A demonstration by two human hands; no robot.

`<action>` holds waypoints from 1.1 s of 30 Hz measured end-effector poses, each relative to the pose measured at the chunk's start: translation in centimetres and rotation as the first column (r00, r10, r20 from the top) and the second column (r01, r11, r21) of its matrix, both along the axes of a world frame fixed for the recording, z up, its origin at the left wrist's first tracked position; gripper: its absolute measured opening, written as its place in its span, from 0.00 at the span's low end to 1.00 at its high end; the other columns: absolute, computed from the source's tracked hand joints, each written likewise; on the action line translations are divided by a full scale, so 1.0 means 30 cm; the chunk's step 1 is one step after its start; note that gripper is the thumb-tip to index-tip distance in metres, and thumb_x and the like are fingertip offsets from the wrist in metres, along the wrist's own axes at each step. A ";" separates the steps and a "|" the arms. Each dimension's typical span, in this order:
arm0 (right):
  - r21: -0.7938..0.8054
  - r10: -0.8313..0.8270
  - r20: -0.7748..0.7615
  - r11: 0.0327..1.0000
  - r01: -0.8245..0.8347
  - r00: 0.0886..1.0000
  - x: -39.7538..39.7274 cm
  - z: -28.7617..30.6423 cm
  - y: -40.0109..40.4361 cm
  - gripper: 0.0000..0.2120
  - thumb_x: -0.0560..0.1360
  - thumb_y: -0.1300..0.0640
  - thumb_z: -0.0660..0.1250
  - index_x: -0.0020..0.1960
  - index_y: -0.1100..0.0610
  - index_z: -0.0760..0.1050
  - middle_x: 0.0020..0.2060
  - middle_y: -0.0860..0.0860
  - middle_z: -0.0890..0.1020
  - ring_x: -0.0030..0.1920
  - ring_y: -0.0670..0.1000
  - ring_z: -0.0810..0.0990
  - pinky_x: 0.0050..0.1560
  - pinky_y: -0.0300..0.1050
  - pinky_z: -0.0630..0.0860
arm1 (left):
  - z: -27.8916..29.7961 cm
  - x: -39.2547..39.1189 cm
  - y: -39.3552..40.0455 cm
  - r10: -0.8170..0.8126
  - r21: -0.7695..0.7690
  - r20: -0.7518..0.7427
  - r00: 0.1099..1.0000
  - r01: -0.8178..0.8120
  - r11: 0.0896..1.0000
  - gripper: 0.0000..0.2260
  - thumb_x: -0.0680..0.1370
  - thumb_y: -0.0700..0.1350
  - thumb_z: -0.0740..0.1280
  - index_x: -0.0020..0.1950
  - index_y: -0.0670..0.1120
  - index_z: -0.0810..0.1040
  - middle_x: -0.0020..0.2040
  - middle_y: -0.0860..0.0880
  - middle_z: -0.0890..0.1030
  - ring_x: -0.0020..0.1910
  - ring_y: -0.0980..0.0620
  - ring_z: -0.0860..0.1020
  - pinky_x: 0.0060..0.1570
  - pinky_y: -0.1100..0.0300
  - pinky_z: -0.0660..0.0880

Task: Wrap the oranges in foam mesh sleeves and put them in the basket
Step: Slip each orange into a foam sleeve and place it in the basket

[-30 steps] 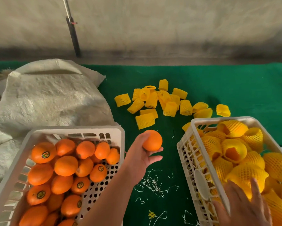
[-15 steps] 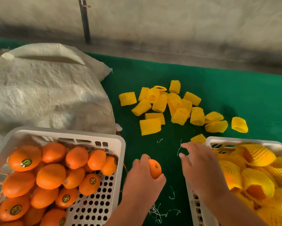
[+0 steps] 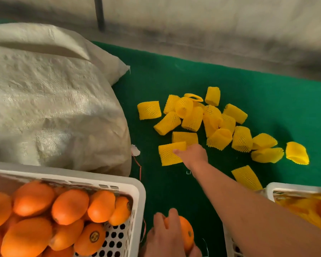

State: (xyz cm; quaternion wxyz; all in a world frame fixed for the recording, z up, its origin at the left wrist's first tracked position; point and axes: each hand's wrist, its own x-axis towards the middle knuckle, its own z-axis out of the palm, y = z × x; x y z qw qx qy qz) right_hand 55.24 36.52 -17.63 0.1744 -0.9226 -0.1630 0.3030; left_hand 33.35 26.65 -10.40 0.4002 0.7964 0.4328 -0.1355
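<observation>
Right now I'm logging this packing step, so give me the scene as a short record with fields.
left hand: grips a bare orange
right hand: pinches a foam sleeve on the green cloth
loose sleeves: pile beyond the right hand
left basket: unwrapped oranges
right basket: wrapped fruit, blurred
sack: behind the left basket
</observation>
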 end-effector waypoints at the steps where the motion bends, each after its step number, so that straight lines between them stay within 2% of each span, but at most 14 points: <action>1: 0.027 -0.011 0.007 1.000 0.011 1.000 0.004 -0.018 0.006 0.21 0.75 0.42 0.75 0.59 0.57 0.78 0.54 0.53 0.80 0.49 0.52 0.80 0.39 0.43 0.73 | -0.001 0.003 0.004 -0.014 -0.018 -0.004 1.000 0.014 1.000 0.37 0.78 0.65 0.66 0.80 0.57 0.50 0.75 0.48 0.59 0.70 0.50 0.71 0.72 0.56 0.67; 4: 0.185 -0.095 0.005 0.978 0.093 0.995 -0.014 -0.020 -0.003 0.20 0.76 0.48 0.76 0.64 0.54 0.77 0.50 0.48 0.77 0.49 0.50 0.80 0.45 0.46 0.77 | -0.003 0.011 0.007 -0.036 -0.054 -0.016 0.999 0.035 0.998 0.37 0.79 0.64 0.66 0.80 0.57 0.49 0.76 0.48 0.57 0.72 0.48 0.70 0.73 0.54 0.67; 6: 0.281 -0.112 -0.037 0.953 0.118 0.993 -0.042 0.014 -0.043 0.20 0.77 0.48 0.76 0.65 0.52 0.76 0.47 0.47 0.79 0.41 0.50 0.84 0.40 0.45 0.82 | -0.003 0.009 -0.001 -0.019 -0.026 -0.004 1.000 0.019 0.999 0.36 0.78 0.64 0.66 0.79 0.58 0.50 0.75 0.48 0.58 0.71 0.49 0.70 0.71 0.55 0.67; 8: 0.375 -0.080 -0.137 0.919 0.126 0.987 -0.074 0.066 -0.120 0.13 0.79 0.50 0.73 0.58 0.54 0.75 0.46 0.50 0.81 0.34 0.50 0.86 0.32 0.41 0.81 | -0.003 0.009 -0.018 0.007 0.019 0.016 1.000 -0.008 1.000 0.35 0.77 0.63 0.66 0.78 0.59 0.51 0.73 0.49 0.59 0.68 0.50 0.71 0.69 0.57 0.68; 12: 0.534 -0.046 -0.281 0.823 0.196 0.959 -0.153 0.229 -0.338 0.04 0.81 0.55 0.70 0.56 0.52 0.78 0.48 0.50 0.87 0.40 0.52 0.89 0.36 0.43 0.84 | 0.010 -0.003 -0.050 0.122 0.091 0.073 0.990 -0.128 0.988 0.33 0.74 0.63 0.66 0.74 0.60 0.54 0.69 0.52 0.62 0.63 0.52 0.74 0.64 0.58 0.71; 14: 0.549 -0.020 -0.198 0.826 0.128 0.980 -0.185 0.314 -0.462 0.04 0.81 0.54 0.70 0.56 0.51 0.79 0.48 0.49 0.88 0.45 0.49 0.88 0.44 0.45 0.85 | 0.018 -0.017 -0.062 0.182 0.131 0.153 0.971 -0.203 0.970 0.32 0.73 0.63 0.66 0.72 0.60 0.55 0.67 0.54 0.64 0.59 0.54 0.75 0.61 0.59 0.74; 16: 0.468 0.044 -0.009 0.883 -0.034 0.999 -0.225 0.398 -0.580 0.09 0.80 0.45 0.69 0.56 0.50 0.79 0.45 0.47 0.87 0.46 0.45 0.86 0.50 0.45 0.83 | 0.025 -0.030 -0.071 0.250 0.132 0.269 0.930 -0.292 0.947 0.31 0.73 0.63 0.69 0.70 0.62 0.56 0.65 0.57 0.66 0.54 0.56 0.77 0.55 0.61 0.77; 18: 0.336 0.137 0.188 0.922 -0.194 0.973 -0.270 0.486 -0.682 0.15 0.79 0.37 0.64 0.48 0.48 0.78 0.35 0.45 0.82 0.37 0.43 0.81 0.41 0.39 0.78 | 0.045 -0.035 -0.078 0.283 0.131 0.379 0.881 -0.354 0.926 0.30 0.72 0.63 0.72 0.67 0.64 0.59 0.61 0.61 0.69 0.45 0.59 0.77 0.42 0.68 0.75; 21: 0.311 0.230 0.219 0.905 -0.291 0.948 -0.318 0.604 -0.800 0.26 0.83 0.35 0.55 0.36 0.52 0.71 0.26 0.46 0.72 0.29 0.46 0.71 0.30 0.38 0.67 | 0.100 -0.038 -0.098 0.288 0.032 0.537 0.793 -0.360 0.932 0.27 0.70 0.63 0.75 0.59 0.70 0.61 0.54 0.65 0.71 0.40 0.62 0.78 0.32 0.72 0.73; 24: 0.185 0.343 0.259 0.900 -0.395 0.903 -0.318 0.685 -0.902 0.23 0.84 0.42 0.53 0.36 0.54 0.69 0.28 0.48 0.72 0.29 0.47 0.70 0.32 0.39 0.67 | 0.163 -0.071 -0.139 0.242 -0.106 0.625 0.743 -0.226 0.968 0.26 0.67 0.62 0.75 0.60 0.70 0.68 0.53 0.64 0.76 0.45 0.61 0.82 0.38 0.63 0.82; 27: -0.034 0.494 0.330 0.858 -0.513 0.804 -0.317 0.729 -0.989 0.18 0.85 0.50 0.55 0.40 0.53 0.74 0.35 0.49 0.78 0.37 0.51 0.77 0.42 0.48 0.77 | 0.252 -0.143 -0.218 0.072 -0.176 0.686 0.724 0.069 0.982 0.30 0.67 0.60 0.77 0.66 0.66 0.71 0.57 0.68 0.76 0.52 0.64 0.81 0.43 0.59 0.85; 29: -0.084 0.556 0.328 0.822 -0.563 0.763 -0.330 0.738 -1.044 0.11 0.83 0.55 0.60 0.54 0.51 0.82 0.52 0.47 0.84 0.55 0.50 0.81 0.59 0.44 0.78 | 0.328 -0.195 -0.282 -0.119 -0.103 0.691 0.713 0.259 0.960 0.31 0.68 0.59 0.78 0.69 0.66 0.70 0.63 0.69 0.74 0.56 0.63 0.80 0.46 0.59 0.84; 30: -0.090 0.583 0.309 0.804 -0.587 0.751 -0.343 0.740 -1.068 0.13 0.83 0.58 0.62 0.62 0.49 0.81 0.60 0.46 0.82 0.63 0.48 0.78 0.65 0.43 0.75 | 0.367 -0.217 -0.310 -0.224 -0.039 0.670 0.708 0.335 0.942 0.31 0.68 0.59 0.77 0.69 0.67 0.70 0.65 0.69 0.73 0.56 0.63 0.79 0.47 0.58 0.84; 33: -0.094 0.708 0.262 0.695 -0.713 0.656 -0.397 0.729 -1.123 0.15 0.82 0.59 0.67 0.64 0.43 0.78 0.63 0.41 0.79 0.67 0.45 0.74 0.71 0.46 0.70 | 0.450 -0.255 -0.386 -0.547 0.193 0.492 0.677 0.528 0.827 0.27 0.68 0.64 0.73 0.64 0.68 0.68 0.65 0.69 0.69 0.51 0.60 0.79 0.47 0.59 0.81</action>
